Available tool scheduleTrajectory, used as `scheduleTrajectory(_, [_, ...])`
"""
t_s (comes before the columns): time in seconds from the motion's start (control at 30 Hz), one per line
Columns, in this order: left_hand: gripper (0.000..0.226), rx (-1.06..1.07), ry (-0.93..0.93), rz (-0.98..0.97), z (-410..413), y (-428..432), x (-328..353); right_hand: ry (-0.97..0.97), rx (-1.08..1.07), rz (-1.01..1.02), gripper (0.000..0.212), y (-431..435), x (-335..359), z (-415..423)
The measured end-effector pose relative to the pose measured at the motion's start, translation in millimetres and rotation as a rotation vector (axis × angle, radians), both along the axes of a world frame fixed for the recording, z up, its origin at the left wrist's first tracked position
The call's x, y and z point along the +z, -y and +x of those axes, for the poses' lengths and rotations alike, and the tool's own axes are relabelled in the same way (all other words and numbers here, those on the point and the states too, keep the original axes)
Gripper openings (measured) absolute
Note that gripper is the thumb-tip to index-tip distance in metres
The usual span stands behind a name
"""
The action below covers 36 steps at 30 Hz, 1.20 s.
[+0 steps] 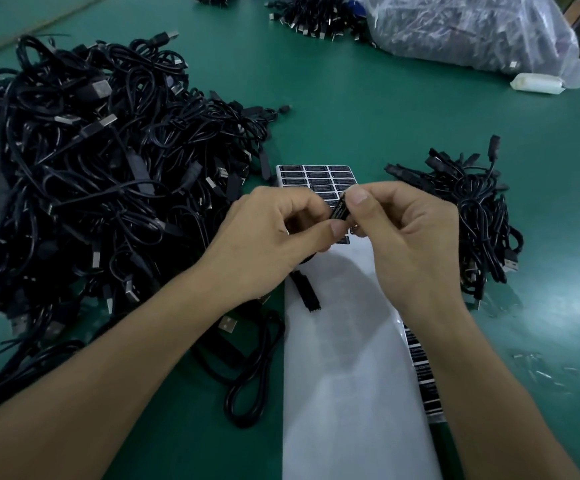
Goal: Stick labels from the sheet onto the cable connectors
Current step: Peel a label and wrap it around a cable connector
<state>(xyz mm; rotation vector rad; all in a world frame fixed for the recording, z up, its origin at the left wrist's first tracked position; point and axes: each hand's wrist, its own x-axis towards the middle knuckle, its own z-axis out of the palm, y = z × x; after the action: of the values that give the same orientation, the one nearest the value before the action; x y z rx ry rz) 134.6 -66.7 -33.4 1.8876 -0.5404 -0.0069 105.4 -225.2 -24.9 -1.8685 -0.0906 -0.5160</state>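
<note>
Pinching a black connector above the label sheet, the left hand and right hand each close their grip on it, thumb against forefinger. Its long axis runs steeply from near-left to far-right. A cable heap lies left on the tabletop.

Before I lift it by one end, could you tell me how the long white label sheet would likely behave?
Probably floppy: the label sheet looks thin and lies flat on the table. Likely light, so it would slide easily. The black connector lying over its left edge might drag along or fall off.
</note>
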Motion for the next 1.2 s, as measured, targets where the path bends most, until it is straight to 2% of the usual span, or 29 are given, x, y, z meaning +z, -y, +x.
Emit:
scheduleTrajectory(0.1, [0.017, 0.029, 0.054, -0.036, -0.2, 1.2, -1.3, 0.007, -0.034, 0.009, 0.019, -2.0, 1.6, -1.8])
scheduleTrajectory(0.17, [0.01, 0.056, 0.096, -0.129, -0.5, -0.1, 2.2, -0.047, 0.029, 0.05, 0.016, -4.4, 3.7, -3.6])
scheduleTrajectory(0.2, [0.009, 0.071, 0.119, -0.178, -0.6, -1.2, 4.7, -0.092, 0.074, 0.035, 0.022, -5.6, 3.3, -4.5])
scheduleTrajectory(0.27, [0.013, 0.102, 0.177, -0.25, -0.3, -3.0, 8.7, -0.131, 0.153, -0.143, 0.029, -9.0, -0.5, -6.4])
scheduleTrajectory(0.33, [0.014, 0.119, 0.224, -0.297, -1.2, -3.0, 12.9, -0.106, 0.204, -0.332, 0.021, -17.0, -3.2, -8.0])
scheduleTrajectory(0.37, [0.015, 0.117, 0.237, -0.321, -2.1, -3.0, 15.3, -0.08, 0.221, -0.377, 0.016, -21.0, -4.5, -8.1])
scheduleTrajectory(0.47, [0.014, 0.1, 0.232, -0.415, -3.2, -3.8, 21.4, -0.018, 0.192, -0.416, 0.018, -27.9, -9.4, -5.7])
scheduleTrajectory(0.63, [0.017, 0.101, 0.171, -0.608, -0.4, -8.2, 29.8, 0.092, 0.084, -0.289, 0.016, -29.3, -11.4, -3.2])
scheduleTrajectory(0.87, [0.024, 0.263, 0.043, -0.852, 4.0, -14.7, 34.4, 0.201, 0.128, -0.022, 0.018, -32.8, -2.6, -6.6])
scheduleTrajectory(0.93, [0.029, 0.292, 0.007, -0.858, 4.8, -16.3, 34.7, 0.225, 0.088, 0.039, 0.022, -31.1, 3.5, -7.6])
scheduleTrajectory(1.03, [0.036, 0.343, -0.083, -0.825, 6.8, -19.2, 33.5, 0.24, -0.065, 0.008, 0.024, -14.5, 17.2, -3.4])
scheduleTrajectory(1.2, [0.03, 0.436, -0.077, -0.723, 11.0, -21.8, 28.6, 0.05, -0.339, -0.12, 0.015, 48.0, 33.7, 12.6])
